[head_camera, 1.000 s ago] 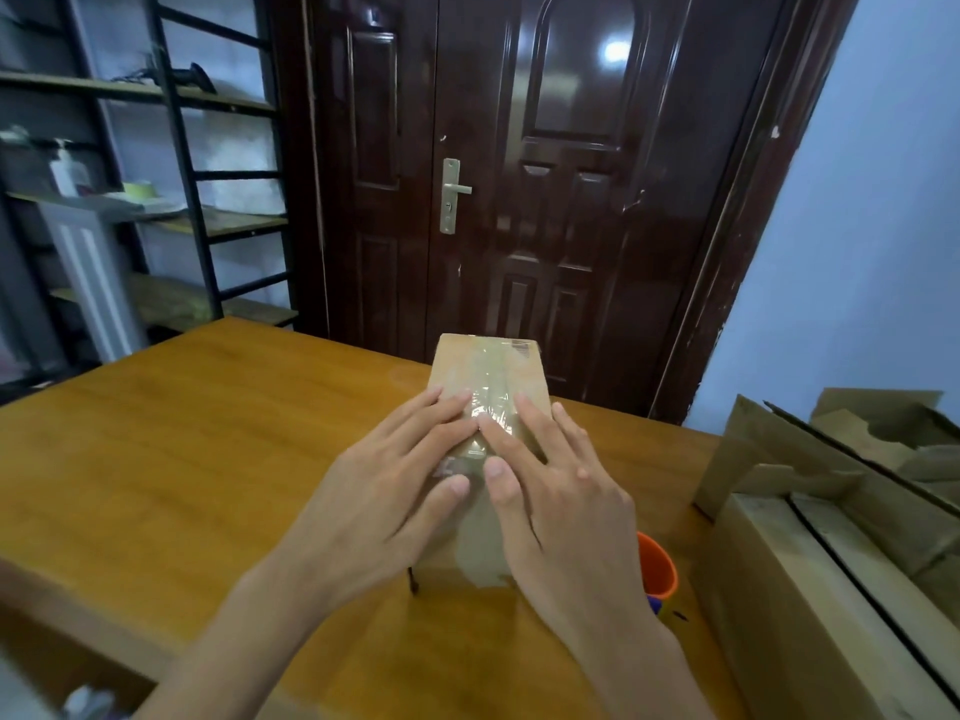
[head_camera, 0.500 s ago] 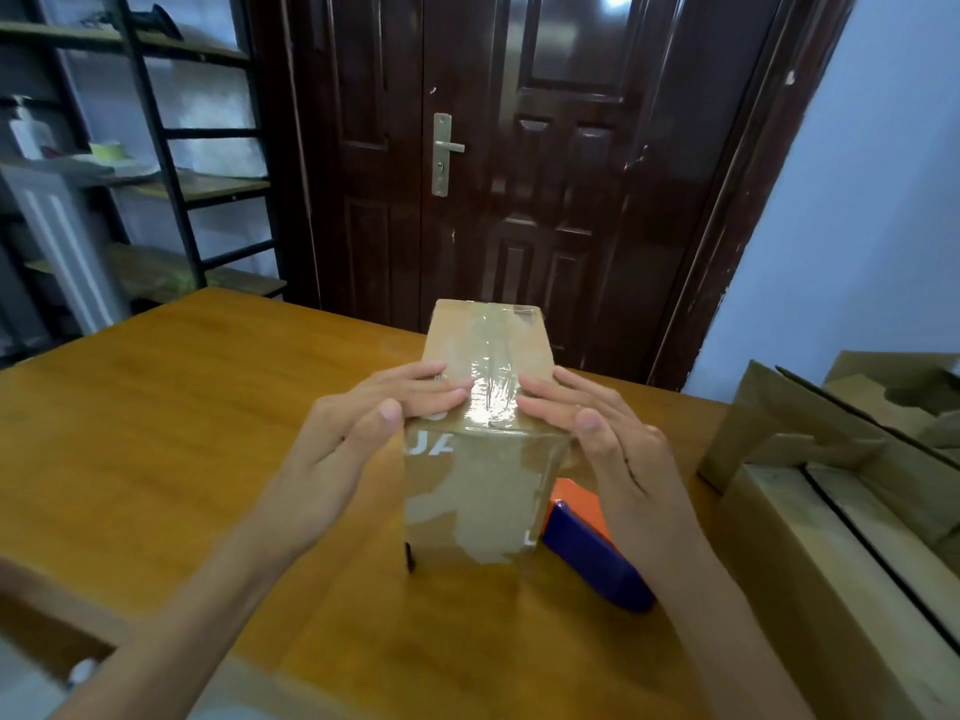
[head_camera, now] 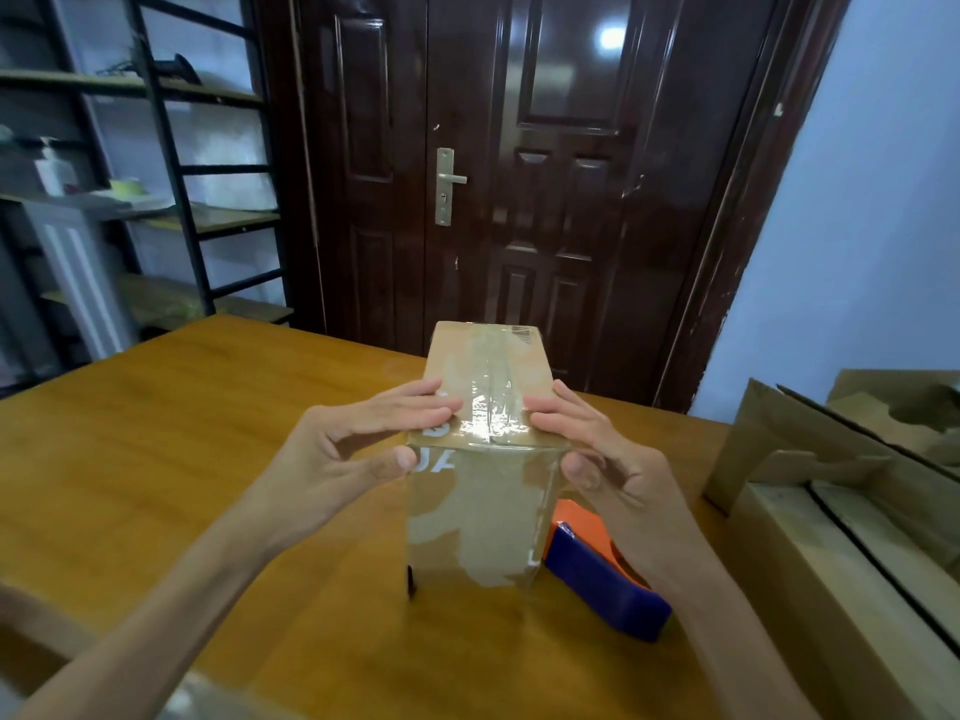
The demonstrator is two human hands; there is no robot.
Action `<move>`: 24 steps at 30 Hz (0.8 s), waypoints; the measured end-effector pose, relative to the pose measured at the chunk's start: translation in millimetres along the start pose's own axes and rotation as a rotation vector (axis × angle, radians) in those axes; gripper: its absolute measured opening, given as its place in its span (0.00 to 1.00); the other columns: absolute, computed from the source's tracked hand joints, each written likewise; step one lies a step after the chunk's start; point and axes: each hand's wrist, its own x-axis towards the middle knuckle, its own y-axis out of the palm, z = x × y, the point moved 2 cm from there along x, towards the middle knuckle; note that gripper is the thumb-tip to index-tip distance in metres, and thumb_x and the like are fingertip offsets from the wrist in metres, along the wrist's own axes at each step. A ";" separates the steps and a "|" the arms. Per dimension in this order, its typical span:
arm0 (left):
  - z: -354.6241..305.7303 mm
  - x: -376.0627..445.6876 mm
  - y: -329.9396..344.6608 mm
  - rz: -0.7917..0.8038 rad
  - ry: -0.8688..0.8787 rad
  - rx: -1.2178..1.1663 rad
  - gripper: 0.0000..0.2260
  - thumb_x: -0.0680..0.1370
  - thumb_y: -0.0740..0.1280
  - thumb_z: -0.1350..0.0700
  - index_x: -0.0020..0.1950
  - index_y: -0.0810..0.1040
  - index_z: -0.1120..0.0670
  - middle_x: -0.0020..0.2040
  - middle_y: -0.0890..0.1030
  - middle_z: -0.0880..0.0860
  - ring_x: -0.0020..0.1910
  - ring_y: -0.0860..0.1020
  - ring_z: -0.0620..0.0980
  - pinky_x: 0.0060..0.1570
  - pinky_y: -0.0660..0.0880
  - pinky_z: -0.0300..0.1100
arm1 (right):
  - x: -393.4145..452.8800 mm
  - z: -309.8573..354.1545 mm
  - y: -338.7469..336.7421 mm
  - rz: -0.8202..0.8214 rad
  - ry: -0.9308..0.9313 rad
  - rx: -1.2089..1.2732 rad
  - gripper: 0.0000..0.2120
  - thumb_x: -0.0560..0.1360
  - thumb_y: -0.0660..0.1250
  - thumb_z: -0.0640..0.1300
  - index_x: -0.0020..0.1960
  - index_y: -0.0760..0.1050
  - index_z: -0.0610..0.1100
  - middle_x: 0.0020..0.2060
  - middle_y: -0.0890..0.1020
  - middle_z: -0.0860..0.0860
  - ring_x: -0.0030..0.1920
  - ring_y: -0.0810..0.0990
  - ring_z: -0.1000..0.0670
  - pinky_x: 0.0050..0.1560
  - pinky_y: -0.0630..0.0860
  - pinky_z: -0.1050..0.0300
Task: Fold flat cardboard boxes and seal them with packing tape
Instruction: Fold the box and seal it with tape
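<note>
At centre of the table (head_camera: 156, 433) stands the small cardboard box (head_camera: 483, 459), upright, its top seam under clear packing tape (head_camera: 491, 402) that runs down the near face; left hand (head_camera: 358, 449) and right hand (head_camera: 597, 449) each grip a top corner, fingers on the lid, thumbs on the near face; a sec ago both lay flat over the seam, smoothing tape, now they've slid apart to the edges; I'd say sealing's about done & the box is ready to lift off. Blue-orange tape dispenser (head_camera: 602, 574) lies just right of the box; open cartons (head_camera: 841, 511) sit further right, by the table edge.
</note>
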 end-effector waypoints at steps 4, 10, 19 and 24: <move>6.6 -1.3 0.9 -0.023 0.015 0.042 0.16 0.78 0.75 0.57 0.66 0.84 0.54 0.68 0.83 0.48 0.77 0.72 0.46 0.73 0.71 0.47 | 0.0 -5.9 -1.6 -0.025 -0.064 -0.140 0.20 0.81 0.64 0.61 0.70 0.77 0.56 0.73 0.75 0.62 0.80 0.63 0.55 0.70 0.76 0.36; 14.9 -5.6 17.3 -0.189 0.121 0.116 0.17 0.78 0.72 0.52 0.65 0.83 0.57 0.67 0.83 0.49 0.76 0.73 0.51 0.73 0.72 0.47 | -4.5 -13.5 7.0 -0.096 -0.166 -0.265 0.17 0.84 0.60 0.58 0.71 0.73 0.59 0.75 0.73 0.62 0.81 0.62 0.54 0.72 0.74 0.43; -15.0 2.4 43.1 -0.482 0.051 0.096 0.13 0.73 0.76 0.46 0.45 0.86 0.55 0.53 0.88 0.47 0.64 0.82 0.47 0.57 0.80 0.40 | 11.1 10.0 16.8 -0.382 -0.209 -0.213 0.19 0.78 0.69 0.63 0.55 0.85 0.48 0.60 0.84 0.59 0.68 0.78 0.56 0.50 0.81 0.68; -6.4 -0.2 42.8 -0.490 0.071 0.112 0.12 0.70 0.79 0.51 0.51 0.86 0.53 0.55 0.87 0.45 0.67 0.81 0.44 0.60 0.80 0.38 | 5.8 5.3 14.3 -0.326 -0.202 -0.219 0.14 0.76 0.74 0.51 0.59 0.84 0.45 0.63 0.83 0.56 0.71 0.76 0.57 0.54 0.82 0.65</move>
